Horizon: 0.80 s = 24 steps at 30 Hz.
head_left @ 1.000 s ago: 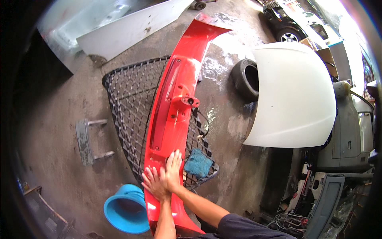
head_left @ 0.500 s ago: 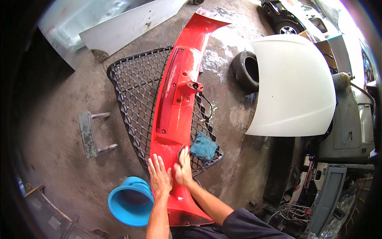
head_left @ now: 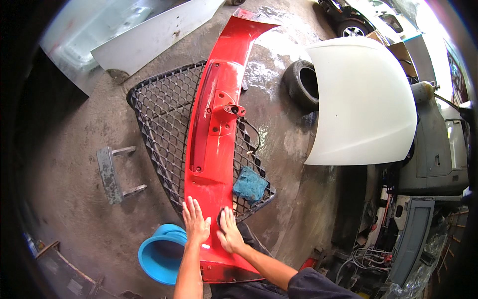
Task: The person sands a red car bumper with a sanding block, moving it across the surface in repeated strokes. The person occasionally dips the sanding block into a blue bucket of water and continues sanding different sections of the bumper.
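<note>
A long glossy red car spoiler (head_left: 221, 144) lies lengthwise in front of me, its near end by my lap. Flat on its left edge rests my left hand (head_left: 197, 222), fingers stretched and slightly spread, holding nothing. My right hand (head_left: 230, 233) presses on the spoiler's near right side. A small dark pad (head_left: 219, 217) shows beside and under its fingers; most of it is hidden, so I cannot tell its exact kind. A wet-looking blue cloth (head_left: 250, 184) lies just beyond the right hand, on a black mesh grille (head_left: 162, 109) beneath the spoiler.
A blue plastic tub (head_left: 160, 254) stands left of my forearm. Farther left is a small worn stool (head_left: 109, 174). To the right, a white car hood (head_left: 363, 104) leans by a tyre (head_left: 301, 84). Pale panels (head_left: 159, 37) lie at the far left; cables and parts (head_left: 371, 259) crowd the right.
My right hand has slid toward me along the spoiler with the dark pad. The left hand stays flat on the left edge. The whole view has shifted slightly.
</note>
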{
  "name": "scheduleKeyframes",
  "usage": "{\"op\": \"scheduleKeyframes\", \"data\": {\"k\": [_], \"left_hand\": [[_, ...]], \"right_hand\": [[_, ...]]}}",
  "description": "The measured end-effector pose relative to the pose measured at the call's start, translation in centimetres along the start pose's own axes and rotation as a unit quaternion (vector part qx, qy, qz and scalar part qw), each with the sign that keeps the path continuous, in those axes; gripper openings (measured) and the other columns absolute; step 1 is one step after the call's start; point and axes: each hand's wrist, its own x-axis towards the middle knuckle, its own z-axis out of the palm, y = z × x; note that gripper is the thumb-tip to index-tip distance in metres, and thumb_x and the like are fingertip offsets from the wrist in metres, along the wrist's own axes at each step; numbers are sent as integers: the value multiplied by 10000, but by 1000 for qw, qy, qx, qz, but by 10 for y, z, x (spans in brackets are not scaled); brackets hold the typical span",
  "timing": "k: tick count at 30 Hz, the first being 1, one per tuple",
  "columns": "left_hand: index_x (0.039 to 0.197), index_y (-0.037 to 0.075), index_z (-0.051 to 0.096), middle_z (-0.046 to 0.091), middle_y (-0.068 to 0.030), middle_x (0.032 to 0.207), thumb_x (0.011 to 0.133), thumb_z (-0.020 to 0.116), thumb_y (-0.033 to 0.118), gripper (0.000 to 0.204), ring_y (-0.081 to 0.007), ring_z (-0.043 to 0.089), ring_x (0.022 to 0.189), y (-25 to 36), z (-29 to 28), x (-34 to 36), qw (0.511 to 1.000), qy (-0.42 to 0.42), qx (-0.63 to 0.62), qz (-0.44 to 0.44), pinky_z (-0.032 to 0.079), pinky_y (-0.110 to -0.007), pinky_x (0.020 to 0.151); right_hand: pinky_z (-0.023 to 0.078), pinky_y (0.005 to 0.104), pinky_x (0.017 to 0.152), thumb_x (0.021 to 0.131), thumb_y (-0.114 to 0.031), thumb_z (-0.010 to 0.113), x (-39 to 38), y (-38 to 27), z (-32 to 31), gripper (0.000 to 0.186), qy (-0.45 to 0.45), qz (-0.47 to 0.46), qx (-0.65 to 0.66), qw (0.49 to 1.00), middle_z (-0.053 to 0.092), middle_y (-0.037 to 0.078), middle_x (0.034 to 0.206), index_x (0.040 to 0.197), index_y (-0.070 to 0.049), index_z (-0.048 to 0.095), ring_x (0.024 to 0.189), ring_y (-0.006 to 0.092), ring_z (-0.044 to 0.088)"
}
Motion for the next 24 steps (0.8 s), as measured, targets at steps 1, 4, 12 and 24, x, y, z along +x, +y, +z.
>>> {"op": "scheduleKeyframes", "data": {"k": [1, 4, 12, 24], "left_hand": [[1463, -20, 66, 5, -197, 1543, 817, 634, 224, 895, -442, 32, 1403, -1, 0, 1, 1000, 10, 6, 11, 124, -535, 1127], [1467, -10, 62, 8, -192, 1545, 801, 650, 223, 919, -445, 34, 1402, -3, 2, -1, 999, 26, 15, 25, 131, -533, 1125], [1479, 44, 104, 51, -164, 1550, 778, 679, 197, 920, -432, 75, 1403, -6, 0, 0, 997, 35, -61, 19, 138, -524, 1128], [1468, 37, 179, 115, -163, 1543, 846, 557, 125, 734, -409, 106, 1407, -14, 3, 0, 989, 81, -108, 62, 145, -499, 1132]], "right_hand": [[56, 516, 1135, 804, -139, 537, 7, 1, -3, 826, 69, -39, -37, 996, 17, 314, 1501, 1453, 52, 62, 1395, 473, -4], [68, 508, 1137, 814, -139, 524, 17, 3, -6, 809, 127, -8, 27, 992, 18, 330, 1492, 1445, 68, 62, 1388, 487, 8], [121, 517, 1132, 807, -152, 538, -20, 6, 0, 805, 45, -62, -117, 990, 61, 410, 1440, 1402, 140, 81, 1367, 522, 76], [126, 501, 1136, 841, -192, 546, -17, -2, 3, 761, 29, -8, -136, 990, 77, 366, 1462, 1390, 137, 135, 1370, 510, 80]]}}
